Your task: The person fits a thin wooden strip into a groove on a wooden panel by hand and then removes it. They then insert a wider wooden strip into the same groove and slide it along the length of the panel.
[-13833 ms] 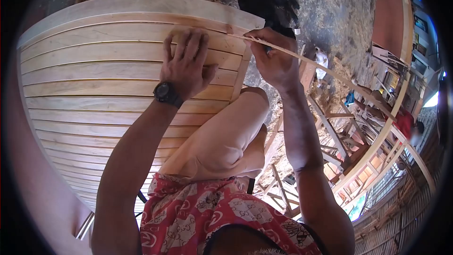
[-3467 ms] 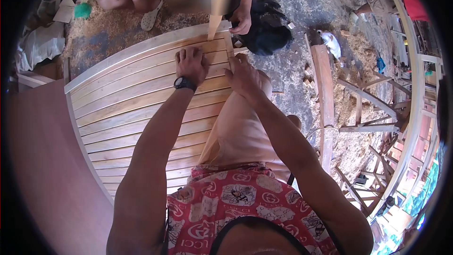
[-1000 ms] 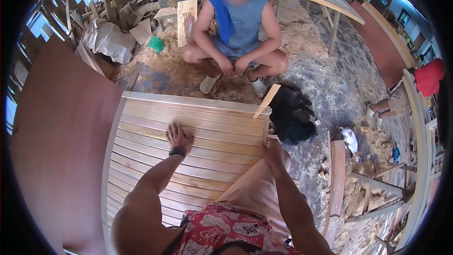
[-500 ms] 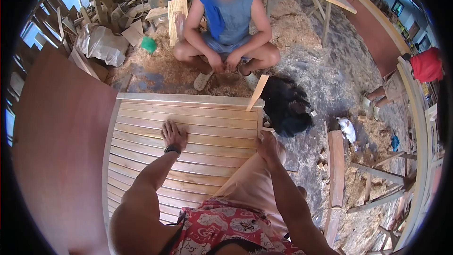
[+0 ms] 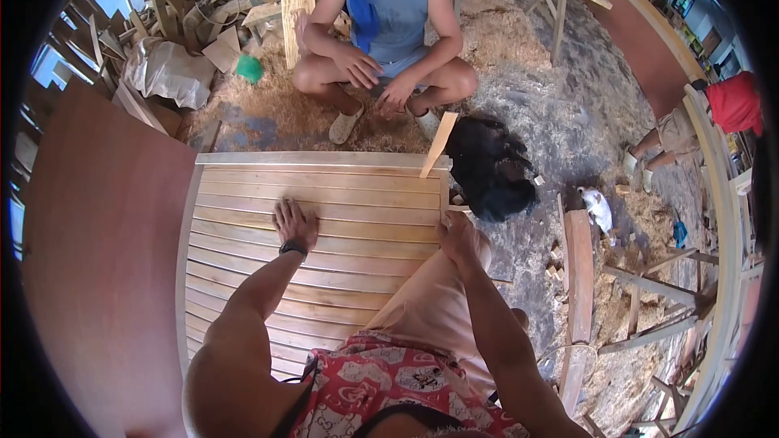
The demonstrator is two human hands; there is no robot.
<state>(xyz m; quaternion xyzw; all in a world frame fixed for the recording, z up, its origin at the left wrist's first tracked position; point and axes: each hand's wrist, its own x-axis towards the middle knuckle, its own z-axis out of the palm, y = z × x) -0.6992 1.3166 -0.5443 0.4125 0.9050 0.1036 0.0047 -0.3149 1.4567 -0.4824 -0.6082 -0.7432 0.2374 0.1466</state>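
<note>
A slatted wooden panel (image 5: 365, 211) in a pale frame lies in front of me. My left hand (image 5: 295, 225), with a dark watch at the wrist, rests flat on the slats with its fingers spread. At the panel's right edge, beside my knee, is my right hand (image 5: 459, 237); its fingers are curled against the frame, and what they hold, if anything, is hidden. A thin wood strip (image 5: 439, 144) sticks up at the panel's far right corner.
A person (image 5: 389, 24) squats beyond the panel. A black dog (image 5: 491, 169) lies right of it, with a small white animal (image 5: 597, 209) farther right. A large brown board (image 5: 105, 259) stands left. Another person in red (image 5: 733, 102) is at the far right.
The squatting person's hands have moved apart and lifted. The view has shifted slightly. My hands stay in about the same places on the panel.
</note>
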